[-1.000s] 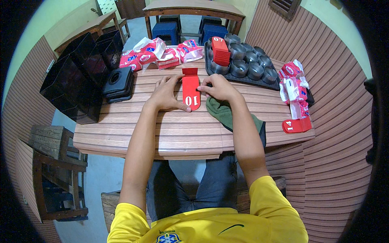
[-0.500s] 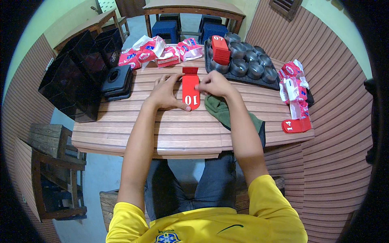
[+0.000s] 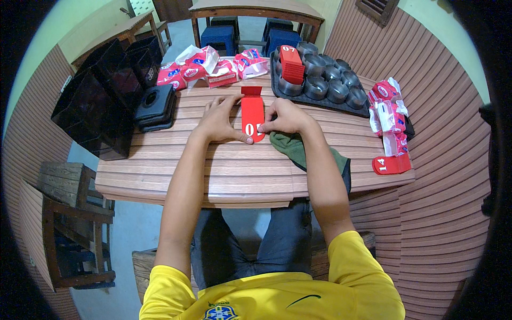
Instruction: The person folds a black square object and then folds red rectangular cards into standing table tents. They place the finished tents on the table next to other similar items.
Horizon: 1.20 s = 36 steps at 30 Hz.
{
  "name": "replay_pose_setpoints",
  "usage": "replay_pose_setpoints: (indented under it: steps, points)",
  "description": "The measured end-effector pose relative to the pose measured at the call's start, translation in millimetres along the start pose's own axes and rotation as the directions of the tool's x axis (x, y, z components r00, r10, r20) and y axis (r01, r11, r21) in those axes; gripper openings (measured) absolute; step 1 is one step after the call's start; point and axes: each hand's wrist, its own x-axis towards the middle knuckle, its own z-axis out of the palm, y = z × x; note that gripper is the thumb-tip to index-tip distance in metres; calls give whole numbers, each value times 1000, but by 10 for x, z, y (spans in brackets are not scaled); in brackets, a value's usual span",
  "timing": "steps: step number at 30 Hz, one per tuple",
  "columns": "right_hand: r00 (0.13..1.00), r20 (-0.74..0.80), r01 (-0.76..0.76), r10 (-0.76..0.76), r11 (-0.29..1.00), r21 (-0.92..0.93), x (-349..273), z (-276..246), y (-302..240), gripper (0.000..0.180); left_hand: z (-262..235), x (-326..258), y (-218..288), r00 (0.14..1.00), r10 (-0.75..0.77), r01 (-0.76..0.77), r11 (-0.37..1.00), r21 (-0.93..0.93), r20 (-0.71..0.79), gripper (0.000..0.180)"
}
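- Red number tag (image 3: 253,114) lies flat on the slatted wooden table (image 3: 234,170), long and narrow, rounded end toward us, with a folded flap at its far end.
- We press our left hand (image 3: 220,118) against its left edge, fingers spread and flat, thumb tip by the rounded end.
- Our right hand (image 3: 284,116) closes in from the other side, fingers curled, tips pinching the tag's lower right edge; neither hand lifts it off the wood.
- Just under our right wrist a dark green cloth (image 3: 298,150) lies crumpled, touching the table edge.
- Beyond the tag sits a black tray (image 3: 320,99) of round metal cups, with another red tag (image 3: 292,64) standing on it; red-and-white packets (image 3: 208,66) lie to the left of the tray, a black box stack (image 3: 154,106) further left.
- A finished-looking red tag (image 3: 392,164) rests at the table's right corner, beside more packets (image 3: 386,109).
- We judge the step in hand to be flattening or creasing the tag into shape. The next move seems to call for steady pressure from both sides while the far flap is bent, keeping the card square.
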Motion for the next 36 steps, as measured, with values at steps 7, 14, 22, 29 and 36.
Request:
replay_pose_setpoints:
  steps: [7,14,22,29,36]
  points:
    - [974,-223,-65,42,993,-99,20,40,-88,37,30,11,-27,1000,2,-2,1000,-1,-11,141]
    - [982,-189,-15,1,998,-69,-21,-32,-4,37,18,5,-8,1000,-26,27,999,31,-16,145]
    - [980,-178,67,-89,990,-124,3,54,-62,37,10,-6,-14,1000,0,0,1000,-14,-5,141]
    - [994,-78,71,-80,991,-116,-6,18,-91,38,15,16,-30,1000,9,-9,1000,-24,1,141]
    - [966,-258,-26,-25,981,-193,12,75,-130,42,12,8,-8,999,-31,31,999,-10,12,143]
